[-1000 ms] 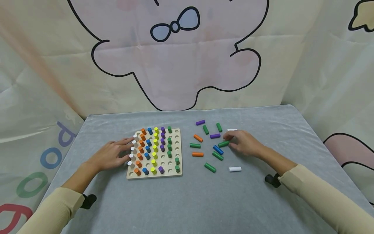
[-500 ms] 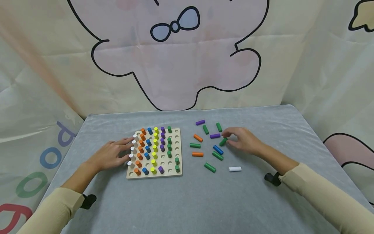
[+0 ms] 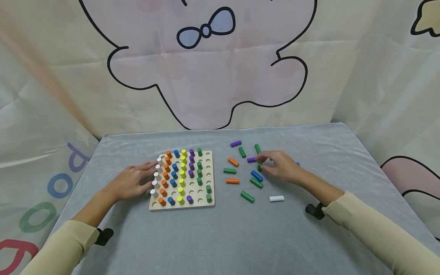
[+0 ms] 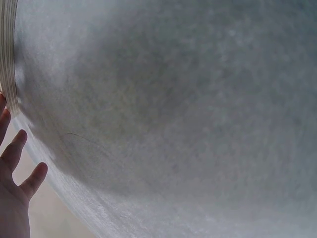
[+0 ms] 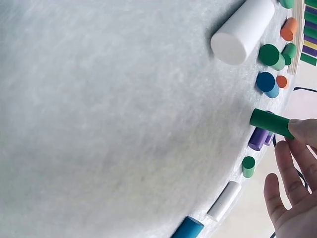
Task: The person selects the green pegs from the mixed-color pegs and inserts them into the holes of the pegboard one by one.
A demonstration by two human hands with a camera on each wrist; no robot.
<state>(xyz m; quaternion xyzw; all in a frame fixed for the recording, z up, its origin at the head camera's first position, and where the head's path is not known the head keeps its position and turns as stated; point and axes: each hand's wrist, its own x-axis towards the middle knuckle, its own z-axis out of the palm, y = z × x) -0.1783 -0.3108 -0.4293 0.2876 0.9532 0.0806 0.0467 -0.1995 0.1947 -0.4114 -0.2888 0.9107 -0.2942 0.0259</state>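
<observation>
Green peg (image 5: pixel 270 122) pinched by the right hand (image 3: pixel 280 166), thumb to fingertips, near a blue peg (image 3: pixel 256 176), and there's the left hand (image 3: pixel 132 180), fingers spread, at the board (image 3: pixel 196 206)'s left edge!

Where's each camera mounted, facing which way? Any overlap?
Head: worn on the head, facing forward and down at pegboard and loose pegs; left hand, right hand, sleeves show.
Left wrist: wrist-worn, facing grey cloth; left hand partly shows, left edge.
Right wrist: wrist-worn, facing grey cloth and loose pegs; right hand pinches a green peg, right edge.
Shared by head and right wrist: that peg.
</observation>
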